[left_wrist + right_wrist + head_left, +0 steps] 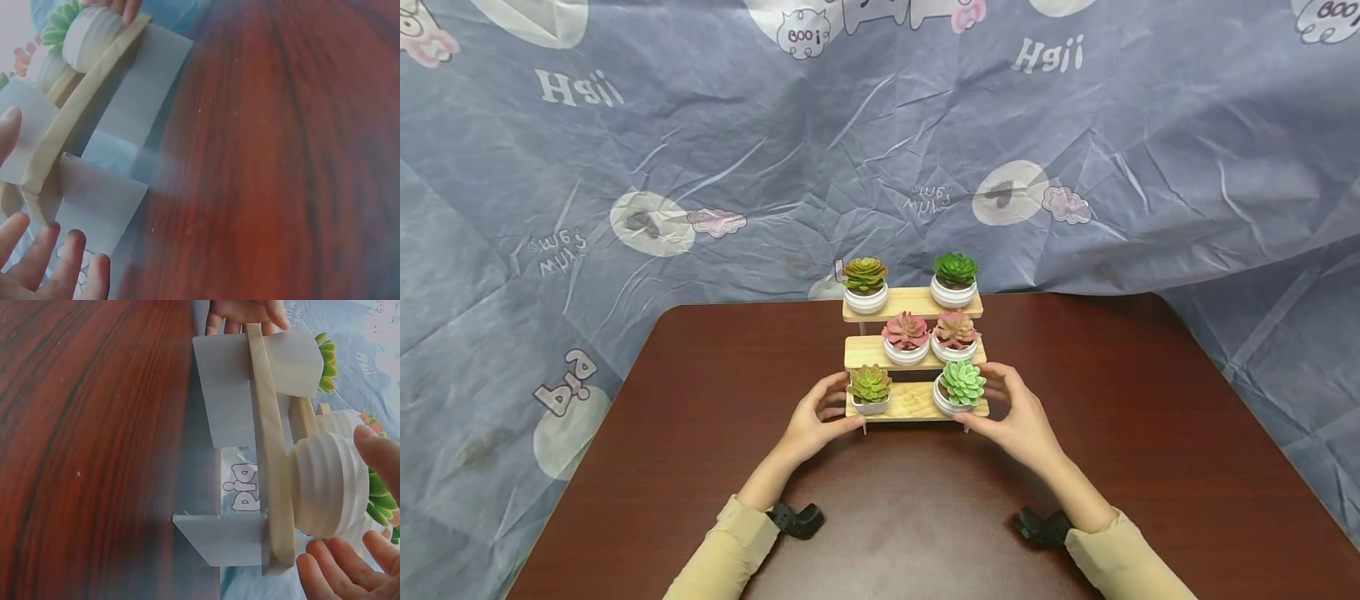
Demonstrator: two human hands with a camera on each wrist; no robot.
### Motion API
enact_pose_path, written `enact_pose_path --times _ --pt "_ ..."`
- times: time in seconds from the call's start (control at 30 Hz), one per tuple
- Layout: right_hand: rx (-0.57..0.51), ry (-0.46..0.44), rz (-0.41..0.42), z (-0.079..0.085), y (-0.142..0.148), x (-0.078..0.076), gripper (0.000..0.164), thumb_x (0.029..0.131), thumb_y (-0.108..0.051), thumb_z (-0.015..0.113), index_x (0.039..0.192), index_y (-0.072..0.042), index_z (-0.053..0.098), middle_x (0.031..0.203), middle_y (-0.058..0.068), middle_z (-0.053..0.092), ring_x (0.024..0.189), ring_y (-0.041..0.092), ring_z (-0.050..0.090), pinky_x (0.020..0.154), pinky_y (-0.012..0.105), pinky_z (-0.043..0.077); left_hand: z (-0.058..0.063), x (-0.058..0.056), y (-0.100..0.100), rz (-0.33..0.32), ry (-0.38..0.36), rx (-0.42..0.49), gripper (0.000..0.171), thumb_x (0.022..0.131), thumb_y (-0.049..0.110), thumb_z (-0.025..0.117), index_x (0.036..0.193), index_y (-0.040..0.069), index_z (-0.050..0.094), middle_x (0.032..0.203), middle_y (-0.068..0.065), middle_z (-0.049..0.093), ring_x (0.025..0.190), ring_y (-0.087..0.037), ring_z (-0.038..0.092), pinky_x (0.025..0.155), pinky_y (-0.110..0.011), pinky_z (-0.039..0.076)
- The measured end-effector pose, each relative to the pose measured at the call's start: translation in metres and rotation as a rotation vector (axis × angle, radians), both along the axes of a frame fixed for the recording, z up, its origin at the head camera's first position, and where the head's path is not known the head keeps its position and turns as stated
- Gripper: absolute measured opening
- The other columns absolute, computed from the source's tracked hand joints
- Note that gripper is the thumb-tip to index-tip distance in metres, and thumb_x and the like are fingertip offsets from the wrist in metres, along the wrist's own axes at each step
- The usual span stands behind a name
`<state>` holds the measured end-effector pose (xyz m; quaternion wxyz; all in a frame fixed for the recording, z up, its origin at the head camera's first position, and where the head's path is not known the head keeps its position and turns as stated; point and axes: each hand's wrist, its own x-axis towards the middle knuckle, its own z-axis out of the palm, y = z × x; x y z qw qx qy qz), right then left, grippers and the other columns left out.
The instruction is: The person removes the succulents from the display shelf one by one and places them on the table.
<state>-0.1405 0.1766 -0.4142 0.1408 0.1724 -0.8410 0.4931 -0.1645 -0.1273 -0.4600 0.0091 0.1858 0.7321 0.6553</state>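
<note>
A three-tier stand [916, 402] of pale wooden planks on translucent legs carries several potted succulents. At the left end of its bottom plank sits a squared white pot with a yellow-green succulent [870, 385]. My left hand [811, 418] is around that end, thumb in front, fingers spread beside the plank's tip in the left wrist view. On the right end stands a ribbed round white pot [328, 481] with a pale green succulent [962, 383]. My right hand [1021, 417] holds this pot, thumb across its front and fingertips against its outer side.
Two pink succulents [906, 331] share the middle plank. An olive succulent [865, 275] and a dark green succulent [955, 269] stand on the top plank. The stand is on a dark red-brown table [737, 358]. Behind hangs a printed blue-grey cloth [820, 150].
</note>
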Motion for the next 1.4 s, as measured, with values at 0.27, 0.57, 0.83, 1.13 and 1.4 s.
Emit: enact_pose_path --times 0.27,0.57,0.83,1.13,1.4 --pt "-0.018 -0.007 0.005 -0.005 -0.005 -0.001 0.069 0.064 0.004 0.084 0.122 0.006 0.047 0.114 0.021 0.058 0.098 0.037 0.061 0.082 0.049 0.050 -0.008 -0.003 0.000 -0.021 -0.036 0.029 0.065 0.075 -0.008 0.074 0.133 -0.007 0.044 0.130 -0.026 0.048 0.115 -0.041 0.047 0.093 -0.054 0.043" --pt "0.034 -0.021 -0.053 -0.034 0.003 -0.014 0.071 0.063 -0.014 0.088 0.124 -0.006 0.053 0.109 0.008 0.063 0.092 0.023 0.064 0.078 0.040 0.053 -0.011 -0.003 0.000 -0.039 -0.067 0.031 0.065 0.076 -0.008 0.072 0.134 -0.009 0.042 0.126 -0.030 0.050 0.115 -0.044 0.047 0.094 -0.057 0.040" --pt "0.076 0.023 -0.066 -0.032 0.003 -0.016 0.063 0.062 -0.017 0.089 0.118 -0.006 0.060 0.107 0.001 0.063 0.089 0.014 0.060 0.074 0.033 0.052 -0.013 -0.003 0.000 -0.037 -0.061 0.025 0.063 0.078 -0.007 0.071 0.134 -0.009 0.042 0.122 -0.030 0.054 0.111 -0.043 0.050 0.094 -0.056 0.041" --pt "0.053 0.034 -0.084 -0.036 -0.002 -0.014 0.062 0.061 -0.020 0.090 0.115 -0.009 0.062 0.107 -0.002 0.063 0.088 0.010 0.058 0.074 0.022 0.049 -0.015 -0.002 0.000 -0.020 -0.062 0.026 0.063 0.078 -0.007 0.071 0.135 -0.008 0.042 0.119 -0.028 0.057 0.106 -0.033 0.055 0.092 -0.045 0.046" --pt "0.020 0.052 -0.054 -0.030 -0.011 -0.006 0.061 0.060 -0.021 0.090 0.114 -0.014 0.062 0.105 -0.009 0.061 0.090 0.009 0.059 0.076 0.028 0.050 -0.015 -0.003 0.000 -0.025 -0.062 0.042 0.064 0.079 -0.007 0.070 0.136 -0.008 0.041 0.118 -0.029 0.056 0.106 -0.035 0.055 0.091 -0.044 0.046"
